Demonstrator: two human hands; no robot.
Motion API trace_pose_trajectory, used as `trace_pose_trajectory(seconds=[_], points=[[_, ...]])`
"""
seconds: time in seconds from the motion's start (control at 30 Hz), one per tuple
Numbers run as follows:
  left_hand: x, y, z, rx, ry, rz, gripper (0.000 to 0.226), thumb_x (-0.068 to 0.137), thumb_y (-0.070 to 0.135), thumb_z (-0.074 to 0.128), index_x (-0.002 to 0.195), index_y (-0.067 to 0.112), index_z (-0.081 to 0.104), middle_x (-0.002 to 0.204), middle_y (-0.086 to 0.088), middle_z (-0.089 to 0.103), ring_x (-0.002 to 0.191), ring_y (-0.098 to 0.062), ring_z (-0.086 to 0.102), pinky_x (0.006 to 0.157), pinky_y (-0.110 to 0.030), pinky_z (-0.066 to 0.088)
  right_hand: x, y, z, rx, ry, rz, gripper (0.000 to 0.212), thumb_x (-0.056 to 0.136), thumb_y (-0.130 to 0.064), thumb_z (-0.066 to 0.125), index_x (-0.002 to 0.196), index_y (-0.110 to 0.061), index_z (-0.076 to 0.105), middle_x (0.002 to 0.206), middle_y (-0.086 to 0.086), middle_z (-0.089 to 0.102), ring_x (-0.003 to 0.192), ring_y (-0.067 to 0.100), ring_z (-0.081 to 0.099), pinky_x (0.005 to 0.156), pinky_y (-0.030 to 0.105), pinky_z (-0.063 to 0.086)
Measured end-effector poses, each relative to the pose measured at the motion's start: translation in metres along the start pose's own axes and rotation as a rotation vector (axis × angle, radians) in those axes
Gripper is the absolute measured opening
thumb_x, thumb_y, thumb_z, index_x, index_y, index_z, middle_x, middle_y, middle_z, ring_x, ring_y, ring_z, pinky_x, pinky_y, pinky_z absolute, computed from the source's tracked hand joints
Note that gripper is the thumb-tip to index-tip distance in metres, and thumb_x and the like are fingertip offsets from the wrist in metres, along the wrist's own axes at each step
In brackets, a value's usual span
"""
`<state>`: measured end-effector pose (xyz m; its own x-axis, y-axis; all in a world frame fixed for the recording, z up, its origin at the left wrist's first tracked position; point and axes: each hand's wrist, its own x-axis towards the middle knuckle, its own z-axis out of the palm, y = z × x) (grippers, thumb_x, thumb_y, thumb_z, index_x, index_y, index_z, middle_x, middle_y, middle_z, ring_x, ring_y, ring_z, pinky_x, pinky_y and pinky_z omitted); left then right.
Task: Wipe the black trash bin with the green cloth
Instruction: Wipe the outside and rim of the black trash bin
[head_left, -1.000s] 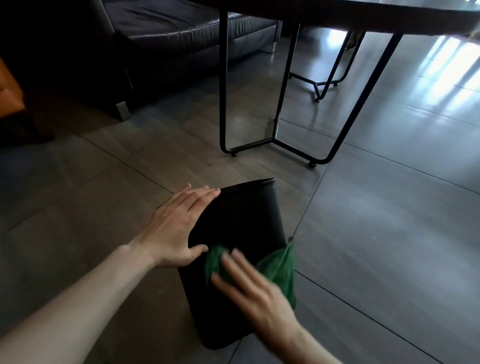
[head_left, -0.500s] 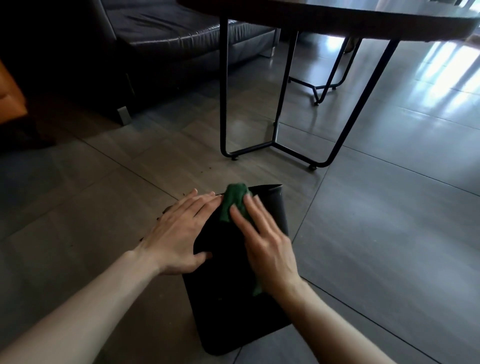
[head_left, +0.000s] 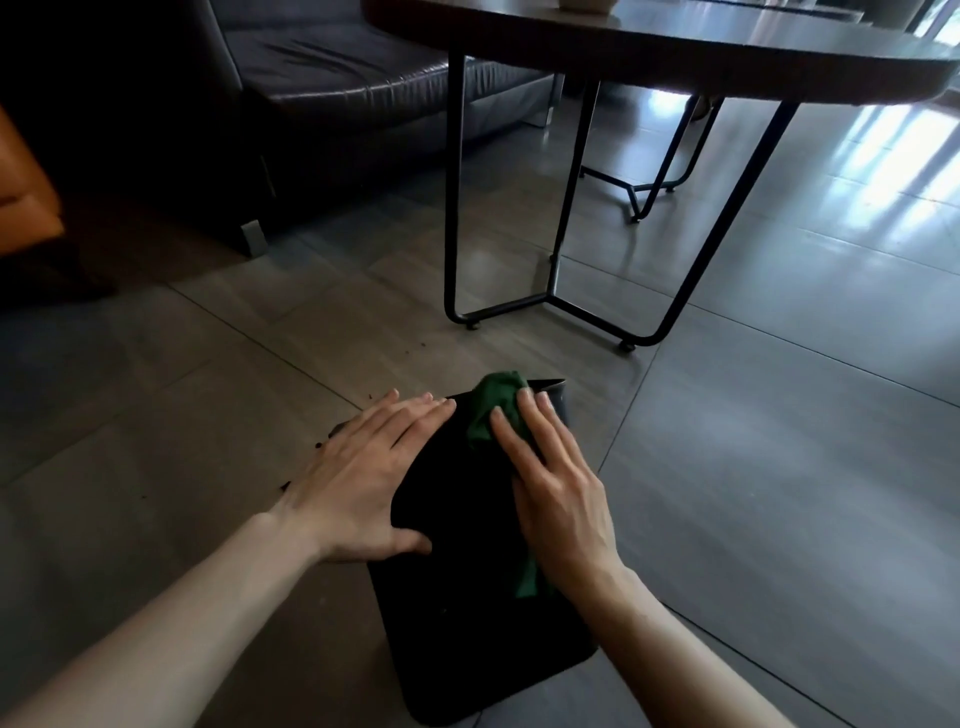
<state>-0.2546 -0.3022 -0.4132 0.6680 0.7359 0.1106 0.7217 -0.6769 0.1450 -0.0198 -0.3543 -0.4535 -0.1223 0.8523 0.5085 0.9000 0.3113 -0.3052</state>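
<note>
The black trash bin (head_left: 467, 613) lies on its side on the tiled floor, its open rim pointing away from me. My left hand (head_left: 363, 478) rests flat on the bin's left upper side, fingers spread. My right hand (head_left: 556, 483) presses the green cloth (head_left: 493, 410) onto the bin's upward face near the far rim. The cloth bunches out past my fingertips, and a strip of it shows under my wrist.
A round dark table (head_left: 675, 47) on thin black metal legs (head_left: 454, 208) stands just beyond the bin. A dark leather sofa (head_left: 337, 88) sits at the back left, with an orange object (head_left: 26, 202) at the left edge. Small dark crumbs (head_left: 415, 345) dot the floor.
My right hand slid the green cloth from the near part of the bin up to its far rim. My left hand stayed flat on the bin's left side.
</note>
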Motion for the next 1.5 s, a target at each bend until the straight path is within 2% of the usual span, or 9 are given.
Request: trace_pose_trajectory(seconds=[0.1, 0.27, 0.47, 0.53, 0.63, 0.8, 1.1, 1.3, 1.5], points=[[0.000, 0.001, 0.001, 0.023, -0.012, 0.012, 0.138, 0.056, 0.082, 0.067, 0.164, 0.020, 0.008, 0.168, 0.001, 0.022, 0.158, -0.013, 0.012, 0.129, -0.034, 0.004, -0.018, -0.006, 0.004, -0.013, -0.067, -0.143, 0.054, 0.102, -0.022, 0.058, 0.155, -0.019, 0.044, 0.166, 0.013, 0.032, 0.156, 0.029, 0.024, 0.119, 0.040, 0.040], [0.001, 0.001, 0.003, 0.067, -0.027, 0.030, 0.143, 0.054, 0.083, 0.071, 0.164, 0.018, 0.008, 0.169, 0.001, 0.021, 0.158, -0.015, 0.012, 0.129, -0.039, 0.011, -0.087, 0.002, 0.006, 0.010, -0.182, -0.314, 0.049, 0.108, -0.024, 0.054, 0.156, -0.022, 0.042, 0.166, 0.011, 0.032, 0.155, 0.029, 0.028, 0.112, 0.040, 0.047], [0.000, 0.000, 0.002, 0.065, -0.030, 0.004, 0.143, 0.051, 0.086, 0.068, 0.163, 0.017, 0.011, 0.167, 0.001, 0.024, 0.157, -0.015, 0.015, 0.129, -0.040, 0.011, -0.036, 0.004, 0.001, 0.024, -0.026, -0.027, 0.058, 0.096, -0.005, 0.064, 0.150, -0.021, 0.052, 0.163, 0.010, 0.039, 0.153, 0.027, 0.033, 0.107, 0.042, 0.053], [0.000, 0.002, 0.002, 0.049, -0.026, -0.003, 0.140, 0.052, 0.083, 0.067, 0.163, 0.017, 0.014, 0.166, 0.000, 0.027, 0.157, -0.016, 0.018, 0.129, -0.039, 0.012, -0.013, -0.003, 0.001, 0.013, 0.001, 0.029, 0.054, 0.097, -0.010, 0.058, 0.150, -0.018, 0.052, 0.163, 0.012, 0.039, 0.154, 0.028, 0.031, 0.110, 0.042, 0.051], [0.000, 0.005, 0.001, 0.031, -0.016, -0.004, 0.136, 0.053, 0.079, 0.069, 0.162, 0.015, 0.019, 0.163, 0.000, 0.032, 0.154, -0.017, 0.025, 0.128, -0.040, 0.017, -0.019, -0.011, 0.009, 0.010, -0.027, -0.085, 0.047, 0.103, -0.018, 0.055, 0.150, -0.017, 0.052, 0.162, 0.015, 0.039, 0.155, 0.031, 0.028, 0.117, 0.044, 0.044], [0.000, 0.004, 0.001, 0.061, -0.010, 0.014, 0.134, 0.056, 0.077, 0.070, 0.162, 0.016, 0.017, 0.164, 0.000, 0.029, 0.155, -0.016, 0.022, 0.128, -0.039, 0.015, -0.079, -0.002, 0.016, 0.025, -0.142, -0.288, 0.051, 0.101, -0.021, 0.065, 0.151, -0.024, 0.051, 0.164, 0.009, 0.036, 0.154, 0.026, 0.031, 0.110, 0.040, 0.049], [-0.001, 0.005, 0.001, 0.066, -0.023, 0.001, 0.143, 0.048, 0.087, 0.068, 0.161, 0.016, 0.020, 0.162, 0.001, 0.032, 0.154, -0.017, 0.026, 0.128, -0.040, 0.017, -0.023, 0.010, 0.002, 0.065, 0.025, 0.102, 0.069, 0.082, 0.008, 0.075, 0.144, -0.018, 0.059, 0.156, 0.010, 0.048, 0.148, 0.028, 0.042, 0.110, 0.042, 0.050], [0.001, 0.003, 0.000, 0.064, -0.024, -0.004, 0.143, 0.048, 0.085, 0.070, 0.162, 0.016, 0.019, 0.163, 0.001, 0.031, 0.155, -0.016, 0.024, 0.128, -0.040, 0.017, -0.056, 0.007, 0.003, -0.001, -0.058, -0.134, 0.042, 0.102, -0.017, 0.045, 0.140, -0.017, 0.063, 0.152, 0.013, 0.053, 0.145, 0.031, 0.046, 0.105, 0.044, 0.054], [0.000, 0.005, -0.001, 0.066, -0.034, -0.016, 0.143, 0.047, 0.087, 0.068, 0.162, 0.018, 0.017, 0.163, 0.003, 0.030, 0.155, -0.015, 0.022, 0.128, -0.039, 0.014, -0.076, 0.011, 0.005, -0.084, -0.124, -0.217, 0.046, 0.098, -0.021, 0.066, 0.144, -0.020, 0.059, 0.154, 0.011, 0.051, 0.145, 0.030, 0.046, 0.106, 0.039, 0.054]])
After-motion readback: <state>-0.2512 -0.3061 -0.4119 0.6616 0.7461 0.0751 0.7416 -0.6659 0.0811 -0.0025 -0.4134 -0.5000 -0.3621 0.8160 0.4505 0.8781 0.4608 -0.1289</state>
